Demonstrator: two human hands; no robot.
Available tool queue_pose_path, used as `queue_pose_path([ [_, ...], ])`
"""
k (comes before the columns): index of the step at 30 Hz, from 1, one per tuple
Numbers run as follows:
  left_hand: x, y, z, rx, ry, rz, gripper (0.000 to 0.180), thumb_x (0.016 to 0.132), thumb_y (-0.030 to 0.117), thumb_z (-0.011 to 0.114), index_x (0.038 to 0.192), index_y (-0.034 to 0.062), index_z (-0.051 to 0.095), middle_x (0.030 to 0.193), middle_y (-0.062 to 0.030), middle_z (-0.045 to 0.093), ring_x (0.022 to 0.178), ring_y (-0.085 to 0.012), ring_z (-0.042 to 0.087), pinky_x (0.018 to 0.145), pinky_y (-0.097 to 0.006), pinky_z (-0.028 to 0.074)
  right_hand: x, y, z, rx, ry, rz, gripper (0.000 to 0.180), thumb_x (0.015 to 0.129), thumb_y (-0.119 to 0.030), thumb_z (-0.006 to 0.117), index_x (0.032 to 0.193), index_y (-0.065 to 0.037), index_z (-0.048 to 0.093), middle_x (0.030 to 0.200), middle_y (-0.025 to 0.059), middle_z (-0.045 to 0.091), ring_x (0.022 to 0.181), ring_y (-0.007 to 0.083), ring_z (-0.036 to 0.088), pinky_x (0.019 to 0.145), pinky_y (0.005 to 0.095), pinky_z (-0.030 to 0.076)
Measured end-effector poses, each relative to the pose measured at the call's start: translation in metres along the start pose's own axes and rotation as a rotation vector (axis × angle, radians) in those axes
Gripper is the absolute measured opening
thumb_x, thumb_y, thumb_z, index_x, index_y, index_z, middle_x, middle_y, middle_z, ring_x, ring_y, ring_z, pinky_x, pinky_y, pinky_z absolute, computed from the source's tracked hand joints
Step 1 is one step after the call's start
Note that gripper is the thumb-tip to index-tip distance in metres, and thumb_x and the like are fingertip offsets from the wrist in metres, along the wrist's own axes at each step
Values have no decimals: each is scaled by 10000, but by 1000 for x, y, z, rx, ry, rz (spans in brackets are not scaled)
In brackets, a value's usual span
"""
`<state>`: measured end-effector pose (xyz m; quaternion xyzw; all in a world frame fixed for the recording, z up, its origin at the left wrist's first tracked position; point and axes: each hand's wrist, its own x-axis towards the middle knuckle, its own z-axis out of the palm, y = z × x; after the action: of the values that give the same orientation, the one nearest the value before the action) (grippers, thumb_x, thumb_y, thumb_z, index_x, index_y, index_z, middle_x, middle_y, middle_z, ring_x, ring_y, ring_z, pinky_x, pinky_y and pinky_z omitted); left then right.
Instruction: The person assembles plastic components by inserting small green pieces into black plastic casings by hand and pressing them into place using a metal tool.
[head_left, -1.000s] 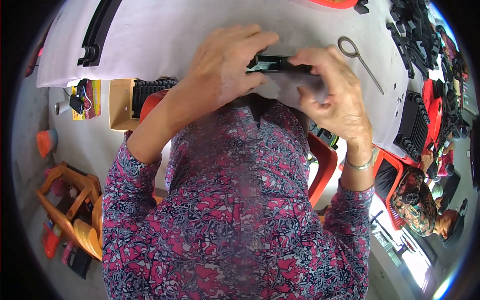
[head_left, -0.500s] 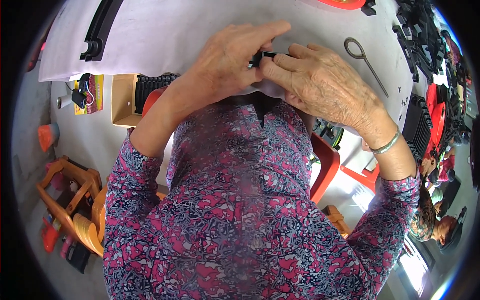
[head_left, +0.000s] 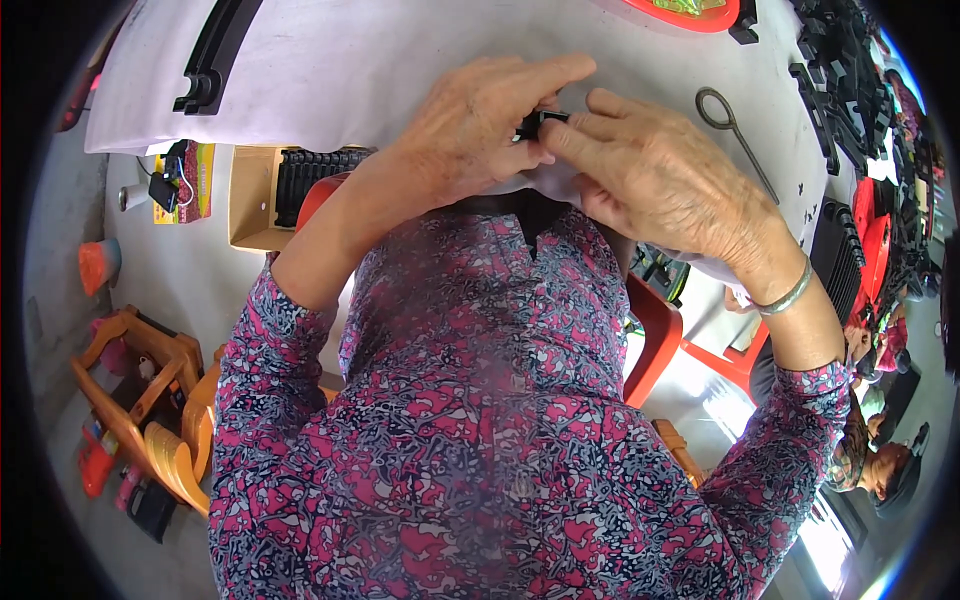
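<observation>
A small black plastic piece [head_left: 537, 122] is between my two hands above the near edge of the cloth-covered table. My left hand [head_left: 478, 118] grips it between thumb and bent fingers, with the index finger stretched out to the right. The thumb and index finger of my right hand [head_left: 665, 165] are pinched at the piece's right end. Fingers cover most of the piece, so its full shape is hidden. Right of my right hand, a metal rod with a looped end [head_left: 738, 135] lies on the table.
A long black channel-shaped part [head_left: 218, 62] lies at the far left. A red tray [head_left: 668, 17] holds yellow-green pieces at the back. Black parts [head_left: 845, 75] are heaped at the right. An open cardboard box [head_left: 252, 195] stands below the table's left side, near a wooden chair [head_left: 140, 375].
My right hand has shifted slightly right, its index finger lifting and its fingers spreading a little. My left hand keeps its hold on the black piece. The whole view has shifted slightly.
</observation>
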<state>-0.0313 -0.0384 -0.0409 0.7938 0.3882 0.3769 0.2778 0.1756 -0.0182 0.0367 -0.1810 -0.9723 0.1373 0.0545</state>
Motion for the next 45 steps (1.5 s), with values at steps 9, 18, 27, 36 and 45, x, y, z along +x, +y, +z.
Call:
queue_pose_path([
  [9, 0, 3, -2, 7, -31, 6, 766, 674, 40, 808, 1395, 111, 559, 1014, -114, 682, 927, -295, 651, 817, -375, 530, -36, 30, -8, 268, 243, 548, 302, 834, -127, 768, 1095, -36, 646, 994, 88, 676, 805, 189, 648, 705, 322, 536],
  [18, 12, 3, -5, 35, -8, 9, 735, 692, 10, 796, 1384, 96, 563, 1057, -123, 669, 979, -289, 640, 844, -355, 530, -47, 17, -1, 76, 86, 513, 306, 749, -166, 782, 975, -5, 653, 881, 114, 625, 857, 281, 661, 745, 397, 537],
  [27, 8, 38, 16, -193, 257, -282, 638, 844, 43, 755, 1413, 0, 470, 1206, -126, 601, 1085, -221, 606, 893, -322, 527, -34, -32, 17, 281, 413, 938, 271, 777, -189, 742, 800, 22, 575, 697, 214, 622, 616, 344, 662, 579, 415, 530],
  [36, 10, 45, 22, -205, -37, -367, 652, 854, 116, 754, 1410, -26, 444, 1210, -135, 607, 1116, -226, 615, 874, -357, 525, -32, -49, 44, 625, 532, 948, 368, 780, -187, 797, 1023, -17, 578, 744, 115, 649, 637, 185, 661, 600, 348, 544],
  [45, 9, 58, 39, 148, 14, -220, 746, 753, 64, 747, 1420, -7, 423, 1160, -219, 567, 1022, -374, 604, 862, -422, 508, -106, 65, 26, -180, 579, 943, 351, 870, -190, 729, 1173, -28, 655, 1062, 158, 683, 963, 304, 651, 825, 401, 532],
])
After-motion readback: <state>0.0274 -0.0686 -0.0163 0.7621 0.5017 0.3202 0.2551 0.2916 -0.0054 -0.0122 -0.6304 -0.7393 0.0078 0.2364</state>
